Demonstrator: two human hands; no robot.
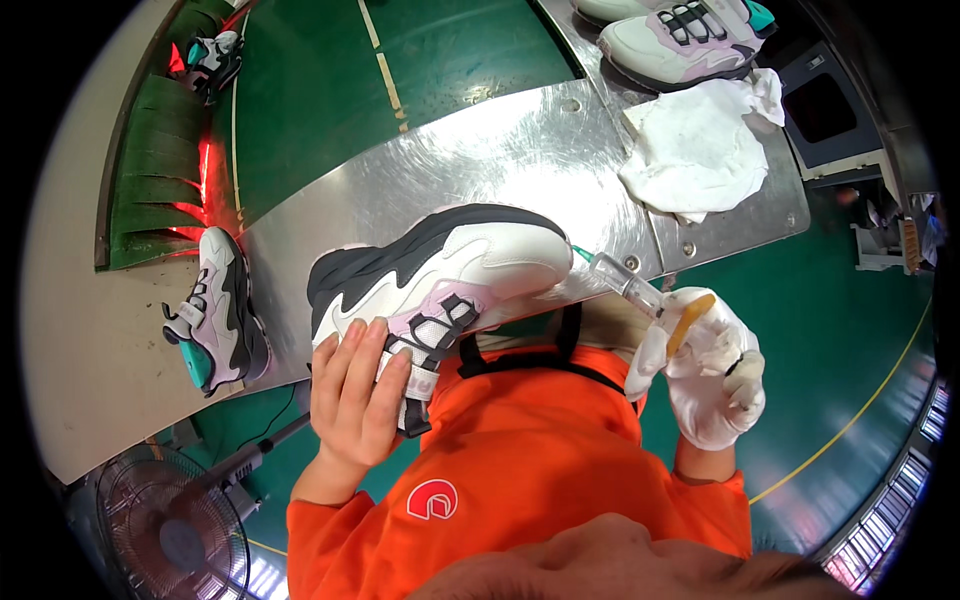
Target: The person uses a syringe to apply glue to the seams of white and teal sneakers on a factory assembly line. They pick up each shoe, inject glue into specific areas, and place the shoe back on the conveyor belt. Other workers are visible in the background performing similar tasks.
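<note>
My left hand [357, 392], bare, is closed round the tongue and strap side of a white, lilac and black sneaker [510, 255]. The sneaker lies tilted on its side, its dark sole facing away from me and its toe to the right. In my right hand [715, 370], which wears a white glove with a tan cover on one finger, is a clear syringe [628, 284] with a green tip. That tip points at the sneaker's toe, close to the sole edge; whether they touch I cannot tell. Part of the syringe is hidden by the gloved fingers.
Under the sneaker is a metal tabletop [400, 170], beside a green conveyor belt [310, 90]. Another sneaker [215, 315] stands at left, and one [215, 60] lies far left. A white cloth [695, 150] and more sneakers [685, 45] are at upper right. A fan [180, 540] stands lower left.
</note>
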